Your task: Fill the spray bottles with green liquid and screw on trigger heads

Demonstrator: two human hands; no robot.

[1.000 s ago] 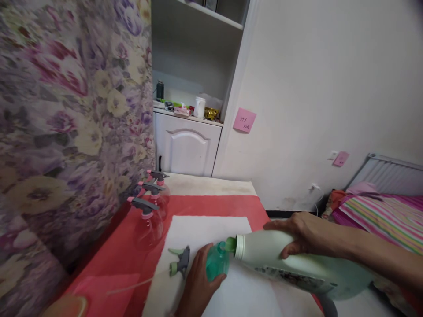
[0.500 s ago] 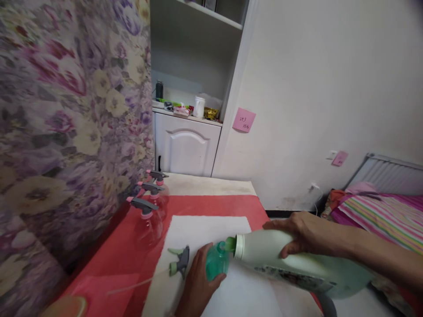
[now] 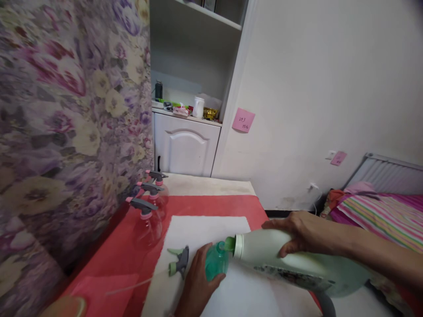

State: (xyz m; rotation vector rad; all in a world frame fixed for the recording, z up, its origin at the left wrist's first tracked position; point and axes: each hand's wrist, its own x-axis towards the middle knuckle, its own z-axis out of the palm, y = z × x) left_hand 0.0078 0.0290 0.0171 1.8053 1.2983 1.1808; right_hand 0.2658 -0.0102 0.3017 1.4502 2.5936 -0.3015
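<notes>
Head view: the left hand (image 3: pixel 199 276) curls half-closed round a teal bottle (image 3: pixel 216 265); the right hand (image 3: pixel 299 233) clasps a tilted pale-green jug (image 3: pixel 306 269), its mouth seemingly just beside the bottle's neck.

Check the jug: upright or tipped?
Tipped: the jug lies sideways in the right hand, its mouth toward the green bottle.

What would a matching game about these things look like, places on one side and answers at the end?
Column one:
1. Gray-and-green spray head
2. Pale green jug
3. Small teal bottle
4. Three pink-collared bottles

Column two:
A. Tipped sideways in the right hand
B. Standing on red covering
C. Held by the left hand
D. Lying on white sheet

Pairs: 1-D, 2-A, 3-C, 4-B
</notes>
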